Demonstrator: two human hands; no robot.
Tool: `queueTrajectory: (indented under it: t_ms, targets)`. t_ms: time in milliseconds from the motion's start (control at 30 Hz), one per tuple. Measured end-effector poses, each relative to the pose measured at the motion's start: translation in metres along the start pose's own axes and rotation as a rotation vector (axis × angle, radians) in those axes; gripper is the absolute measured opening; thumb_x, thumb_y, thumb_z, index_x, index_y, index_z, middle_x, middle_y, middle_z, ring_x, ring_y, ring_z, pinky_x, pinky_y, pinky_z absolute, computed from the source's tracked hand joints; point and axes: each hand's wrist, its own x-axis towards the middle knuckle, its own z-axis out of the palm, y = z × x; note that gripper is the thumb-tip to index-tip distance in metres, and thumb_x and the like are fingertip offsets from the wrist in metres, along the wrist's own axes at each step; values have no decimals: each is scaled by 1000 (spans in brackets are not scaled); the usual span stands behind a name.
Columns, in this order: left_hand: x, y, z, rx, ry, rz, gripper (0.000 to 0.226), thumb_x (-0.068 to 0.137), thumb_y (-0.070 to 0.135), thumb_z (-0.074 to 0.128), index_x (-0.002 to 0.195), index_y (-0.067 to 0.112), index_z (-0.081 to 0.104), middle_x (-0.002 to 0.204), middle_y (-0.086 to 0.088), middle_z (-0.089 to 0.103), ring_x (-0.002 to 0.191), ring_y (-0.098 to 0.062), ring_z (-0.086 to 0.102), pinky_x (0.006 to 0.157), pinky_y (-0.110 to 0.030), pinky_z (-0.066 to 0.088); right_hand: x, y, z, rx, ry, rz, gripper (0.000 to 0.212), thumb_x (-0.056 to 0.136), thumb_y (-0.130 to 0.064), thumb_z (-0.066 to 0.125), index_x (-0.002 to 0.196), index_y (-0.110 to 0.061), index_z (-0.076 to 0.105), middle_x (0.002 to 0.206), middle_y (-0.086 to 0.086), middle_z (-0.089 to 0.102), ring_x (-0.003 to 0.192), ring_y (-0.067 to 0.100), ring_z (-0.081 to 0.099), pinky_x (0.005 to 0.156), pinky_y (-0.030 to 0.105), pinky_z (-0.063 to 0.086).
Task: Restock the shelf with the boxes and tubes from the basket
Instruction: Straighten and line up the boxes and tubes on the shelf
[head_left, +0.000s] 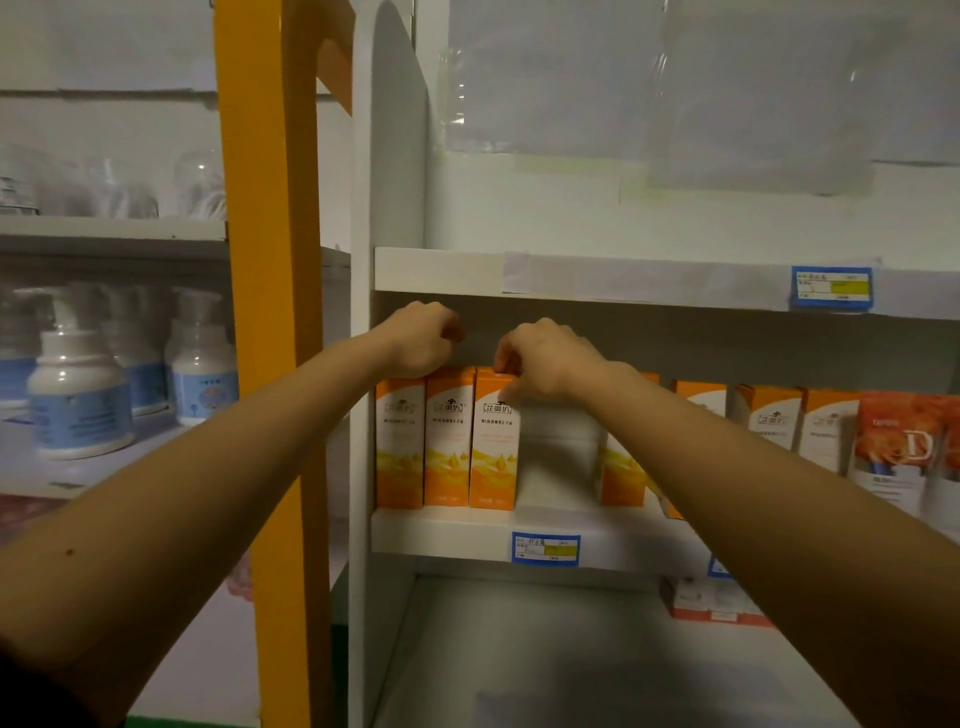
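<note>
On the middle shelf (441, 530): three orange boxes (449, 436), a gap (558, 457) at their right.
Right hand (545, 364): pinches the third box (493, 441) by its top.
Left hand (415, 340): curled atop the orange boxes; its grip we cannot tell.
Risk: a push at the top may tip the third box into the gap.

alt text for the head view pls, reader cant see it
Two bare hands reach to a row of orange boxes on a white shelf: the left hand rests curled on the leftmost tops, the right hand pinches the third box. A gap sits right of it.
</note>
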Motion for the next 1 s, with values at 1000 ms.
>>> queueTrajectory:
  t_ms: [1000]
  targets:
    - [37,128,71,-19,-135,247,38,91,34,54,120,9,58,119,-10,60,106,-25,57,88,-35,47,-73,145,-35,-268,-132,216,34,87,-34,57,117,-19,56,116,5,58,106,22,55,89,35,48]
